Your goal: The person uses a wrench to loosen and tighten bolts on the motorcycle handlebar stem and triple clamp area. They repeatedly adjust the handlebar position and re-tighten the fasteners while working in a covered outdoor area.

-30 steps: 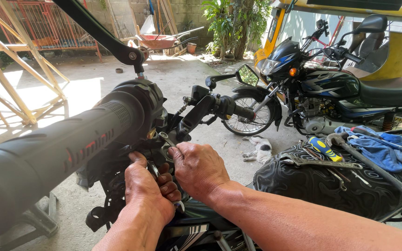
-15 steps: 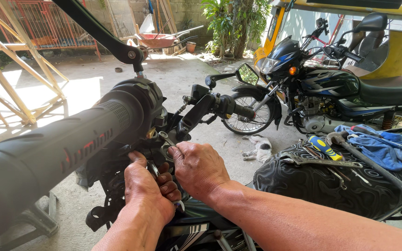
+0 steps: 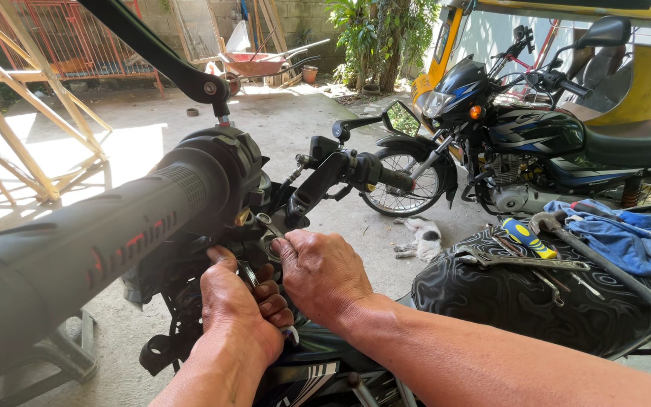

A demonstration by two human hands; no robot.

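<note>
Barely anything has shifted over the last second: both hands sit where they were, low against the steering head of the motorcycle, so the work looks like a slow, small turn and not a change of grip. The right hand (image 3: 324, 273) is closed around the shank of a slim spanner (image 3: 268, 224), whose ring end pokes up at about eleven o'clock from the knuckles, seated on a fitting just under the handlebar clamp. The left hand (image 3: 239, 313) is curled tight around a second spanner (image 3: 248, 276), with only a short stretch of metal showing between its fingers (what that one bears on is hidden). At nine o'clock from the hands the fat black handlebar grip (image 3: 77, 260) fills the near view. At three o'clock a black seat (image 3: 536, 301) carries loose tools (image 3: 525, 260) and a blue rag (image 3: 619, 234). A parked blue motorcycle (image 3: 536, 143) stands at one o'clock, and a small cat (image 3: 420, 237) lies on the concrete beneath it.
</note>
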